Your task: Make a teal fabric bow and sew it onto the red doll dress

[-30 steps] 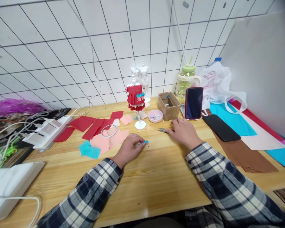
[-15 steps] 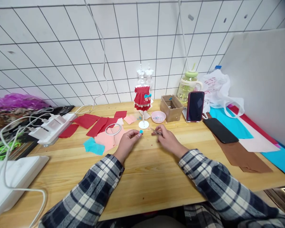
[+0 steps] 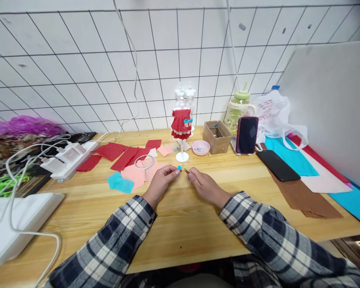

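Between the thumb and forefinger of my left hand (image 3: 162,182) is a small piece of turquoise crepe paper (image 3: 179,168). My right hand (image 3: 207,187) is closed on a slim, pointed metal tool (image 3: 186,171), its tip turned toward the paper and a little apart from it; the fingers hide the rest of the tool. Just beyond both hands stands a white miniature dress form (image 3: 182,156) in a ruffled red paper dress (image 3: 181,122) with a turquoise bow (image 3: 188,121) at its side.
Red paper pieces (image 3: 111,151), peach paper (image 3: 135,174) and a ring (image 3: 144,161) lie left. A pink dish (image 3: 201,148) of small beads, a cardboard box (image 3: 223,145), a propped phone (image 3: 247,136) and a black phone (image 3: 279,165) stand or lie right. A power strip (image 3: 75,160) sits far left.
My right hand has moved left and slightly down, bringing the tool's tip close to the turquoise piece. My left hand keeps its pinch. The view has shifted slightly.
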Demonstrator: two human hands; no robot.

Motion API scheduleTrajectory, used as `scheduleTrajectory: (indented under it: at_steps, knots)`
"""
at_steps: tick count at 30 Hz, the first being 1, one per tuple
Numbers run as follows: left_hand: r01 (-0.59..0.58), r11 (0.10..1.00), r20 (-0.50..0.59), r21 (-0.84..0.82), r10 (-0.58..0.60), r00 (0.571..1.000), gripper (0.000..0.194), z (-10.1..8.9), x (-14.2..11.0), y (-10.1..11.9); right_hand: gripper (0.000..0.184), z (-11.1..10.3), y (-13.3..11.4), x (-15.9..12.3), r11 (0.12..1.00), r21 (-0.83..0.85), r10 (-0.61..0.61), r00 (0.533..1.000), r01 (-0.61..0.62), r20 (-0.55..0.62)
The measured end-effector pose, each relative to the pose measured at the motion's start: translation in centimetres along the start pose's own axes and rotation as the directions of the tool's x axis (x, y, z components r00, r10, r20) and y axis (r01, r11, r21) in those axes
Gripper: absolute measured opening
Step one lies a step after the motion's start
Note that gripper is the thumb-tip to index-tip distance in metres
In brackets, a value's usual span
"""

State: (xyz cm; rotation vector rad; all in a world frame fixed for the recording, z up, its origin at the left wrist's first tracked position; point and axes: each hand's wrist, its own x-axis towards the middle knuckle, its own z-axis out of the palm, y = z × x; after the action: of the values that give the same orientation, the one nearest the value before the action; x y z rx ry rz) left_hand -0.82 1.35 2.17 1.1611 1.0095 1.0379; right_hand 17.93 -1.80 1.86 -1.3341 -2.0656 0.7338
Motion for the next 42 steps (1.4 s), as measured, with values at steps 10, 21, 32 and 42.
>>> scheduleTrajectory:
  at_steps: [10,21,32,42]
  knots:
    - [-0.054,0.978,0.079,0.199,0.039,0.996,0.03,0.8,-0.6,0.5,0.026,-0.1,0.1,0.1,1.0,-0.026,0.003,0.998,-0.001,0.058]
    - [-0.113,0.953,0.132,0.282,0.078,0.988,0.027,0.6,-0.2,0.2,0.026,-0.2,0.4,0.3,0.999,-0.039,-0.012,0.998,0.015,0.064]
    - [-0.127,0.929,0.127,0.348,0.087,0.988,0.028,0.3,-0.1,0.0,0.029,-0.5,0.5,0.5,0.995,-0.104,-0.004,0.998,0.011,0.07]
    - [-0.136,0.924,0.152,0.357,0.086,0.985,0.026,0.3,-0.1,-0.1,0.031,-0.4,0.9,0.7,0.999,-0.035,-0.033,0.997,0.035,0.07]
